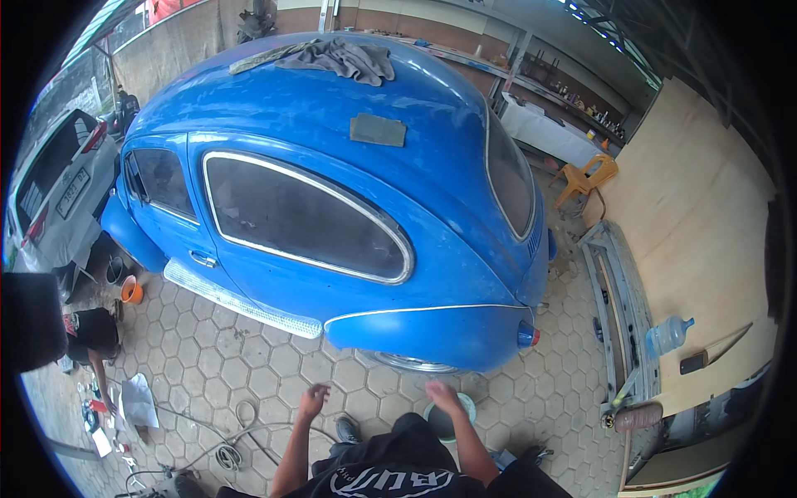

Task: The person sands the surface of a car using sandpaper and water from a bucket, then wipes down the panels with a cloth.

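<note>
A blue Volkswagen Beetle stands before me, its curved side window, rear fender and running board facing me. On its roof lie crumpled grey cloths. Lower on the roof slope rests a flat grey-green sheet, probably sandpaper. My left hand hangs in the air short of the car, fingers loosely curled, with nothing visible in it. My right hand is blurred and appears beside the rim of a pale green bucket; its grip is unclear. Neither hand touches the car.
A hose coils across the hexagonal pavers. At far left, a person crouches by papers and small items, near an orange bucket and a white car. To the right are a metal frame, a water jug and an orange chair.
</note>
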Motion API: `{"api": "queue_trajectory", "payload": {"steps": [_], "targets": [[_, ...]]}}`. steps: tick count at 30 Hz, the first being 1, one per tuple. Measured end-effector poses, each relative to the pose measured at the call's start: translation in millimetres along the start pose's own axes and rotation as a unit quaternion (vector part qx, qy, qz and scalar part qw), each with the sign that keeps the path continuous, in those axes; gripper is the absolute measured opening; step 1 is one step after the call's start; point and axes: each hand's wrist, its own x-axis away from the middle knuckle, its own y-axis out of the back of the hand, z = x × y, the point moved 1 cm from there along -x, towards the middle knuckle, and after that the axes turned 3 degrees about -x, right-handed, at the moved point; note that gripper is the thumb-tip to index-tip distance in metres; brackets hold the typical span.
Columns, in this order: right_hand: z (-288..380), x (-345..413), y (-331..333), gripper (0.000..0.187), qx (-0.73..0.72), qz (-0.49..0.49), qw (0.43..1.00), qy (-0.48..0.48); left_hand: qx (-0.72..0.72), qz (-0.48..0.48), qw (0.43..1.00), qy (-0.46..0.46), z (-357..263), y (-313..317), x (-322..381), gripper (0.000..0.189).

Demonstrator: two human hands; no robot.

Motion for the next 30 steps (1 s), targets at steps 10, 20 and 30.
{"api": "queue_trajectory", "payload": {"steps": [10, 20, 30], "targets": [[455, -178, 141, 0.024, -0.051, -0.290, 0.846, 0.444, -0.095, -0.138, 0.884, -0.437, -427, 105, -136, 0.019], [568, -225, 136, 0.035, -0.031, -0.365, 0.877, 0.312, -0.367, -0.290, 0.742, -0.480, -588, 99, -256, 0.040], [563, -187, 132, 0.011, -0.143, -0.314, 0.821, 0.455, -0.233, -0.194, 0.802, -0.514, -591, 106, -252, 0.013]]}}
